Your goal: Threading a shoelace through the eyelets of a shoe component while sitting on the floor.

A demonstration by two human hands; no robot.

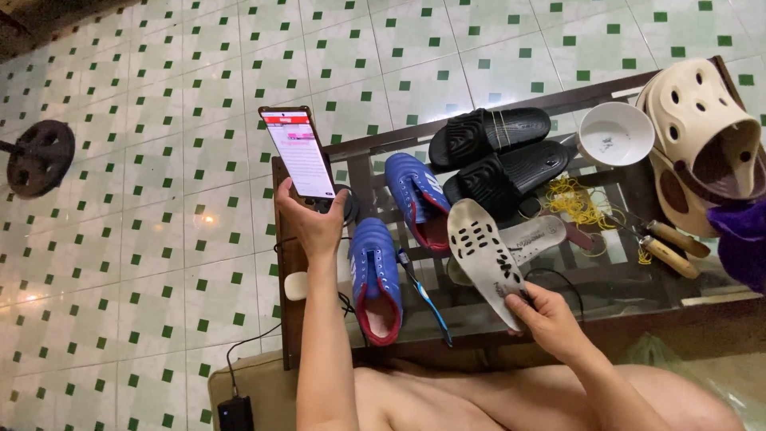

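The left hand (315,223) grips a smartphone (297,153) upright over the tabletop's (471,315) left end, its white screen topped by a red band with text too small to make out. The right hand (546,315) pinches the heel of a pale perforated insole (483,257), dark print near its heel unreadable, just beside two blue football boots (375,275). A beige clog (702,144) is partly hidden by purple cloth (742,239) cut off at the right edge.

The table (606,287) has a glossy glass top in a dark wood frame. 2 blue shoes (375,275) look like shiny synthetic leather. The black slides (491,132) seem matt rubber, the cream clog (702,128) smooth foam plastic. The white insole (483,259) looks matt. Floor tiles (144,263) gleam.
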